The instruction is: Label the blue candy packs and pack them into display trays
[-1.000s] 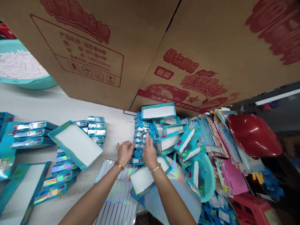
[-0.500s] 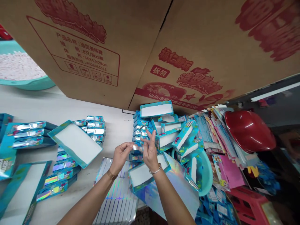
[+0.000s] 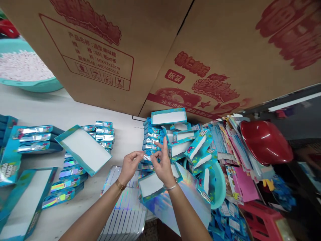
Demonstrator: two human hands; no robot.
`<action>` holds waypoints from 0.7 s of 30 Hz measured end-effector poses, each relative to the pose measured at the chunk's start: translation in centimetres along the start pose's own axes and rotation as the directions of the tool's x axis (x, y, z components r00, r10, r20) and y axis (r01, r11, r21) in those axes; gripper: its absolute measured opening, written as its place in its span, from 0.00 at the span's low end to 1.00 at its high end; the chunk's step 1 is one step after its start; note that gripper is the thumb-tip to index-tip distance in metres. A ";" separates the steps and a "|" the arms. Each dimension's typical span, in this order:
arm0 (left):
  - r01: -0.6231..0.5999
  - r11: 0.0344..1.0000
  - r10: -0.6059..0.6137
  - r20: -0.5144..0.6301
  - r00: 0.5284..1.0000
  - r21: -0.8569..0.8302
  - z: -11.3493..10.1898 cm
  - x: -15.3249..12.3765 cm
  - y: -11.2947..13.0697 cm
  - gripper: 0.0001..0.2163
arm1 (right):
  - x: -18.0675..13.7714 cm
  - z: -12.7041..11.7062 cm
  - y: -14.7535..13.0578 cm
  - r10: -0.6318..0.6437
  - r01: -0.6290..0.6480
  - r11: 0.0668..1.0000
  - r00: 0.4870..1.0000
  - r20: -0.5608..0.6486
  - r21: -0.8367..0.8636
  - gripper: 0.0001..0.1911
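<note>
A small silvery sticker (image 3: 146, 157) is stretched between my two hands. My left hand (image 3: 130, 167) pinches its left end with thumb and forefinger. At its right end, the thumb and a finger of my right hand (image 3: 162, 167) close on it, while another finger points up. Just beyond my fingertips stands a row of small blue boxes (image 3: 151, 140), some with shiny strips across their ends. Below my hands lie sheets of shiny strips (image 3: 125, 201) and an open blue tray box with a white inside (image 3: 150, 185), partly covered by my right hand.
Large brown cartons (image 3: 105, 67) wall off the back. More blue boxes (image 3: 67, 172) and a tray box (image 3: 84, 150) lie at left. At right are piled tray boxes (image 3: 180, 147), a turquoise basin (image 3: 220, 187), a red stool (image 3: 267, 140) and stacked printed cards (image 3: 218, 140).
My right thumb and finger have closed in on the sticker's right end, and the hands have drawn slightly lower over the row. The whole view has shifted a little.
</note>
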State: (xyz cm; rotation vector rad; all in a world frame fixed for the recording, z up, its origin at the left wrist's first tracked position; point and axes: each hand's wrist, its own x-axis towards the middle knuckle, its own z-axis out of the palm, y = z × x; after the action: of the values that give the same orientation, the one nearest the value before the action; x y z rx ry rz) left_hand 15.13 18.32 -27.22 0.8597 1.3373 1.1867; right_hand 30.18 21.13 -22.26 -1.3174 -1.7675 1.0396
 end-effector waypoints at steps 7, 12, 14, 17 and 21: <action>-0.128 0.731 0.187 -0.017 0.982 0.670 1.3 2.2 -1.7 0.11 | 1.0 0.4 5.2 -0.136 0.171 0.901 0.984 0.114 -0.399 0.38; -0.064 0.663 0.135 -0.035 0.990 0.746 2.1 3.3 -3.2 0.13 | 1.6 1.2 7.4 -0.124 0.184 0.807 0.982 0.143 -0.561 0.39; -0.054 0.661 0.124 -0.038 0.992 0.749 2.2 3.5 -3.6 0.13 | 1.6 1.3 7.5 -0.110 0.182 0.771 0.982 0.154 -0.610 0.40; -0.053 0.659 0.119 -0.035 0.992 0.750 2.2 3.7 -3.9 0.13 | 1.7 1.3 7.5 -0.105 0.184 0.733 0.982 0.158 -0.655 0.42; -0.061 0.665 0.127 -0.032 0.991 0.744 2.3 4.0 -4.2 0.13 | 1.8 1.4 7.8 -0.121 0.207 0.703 0.978 0.173 -0.680 0.42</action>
State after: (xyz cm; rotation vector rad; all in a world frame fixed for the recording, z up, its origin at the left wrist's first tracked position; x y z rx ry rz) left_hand 17.37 21.50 -32.06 1.4884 1.9118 0.7166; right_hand 31.74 23.92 -29.68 -1.4956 -2.4547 0.3266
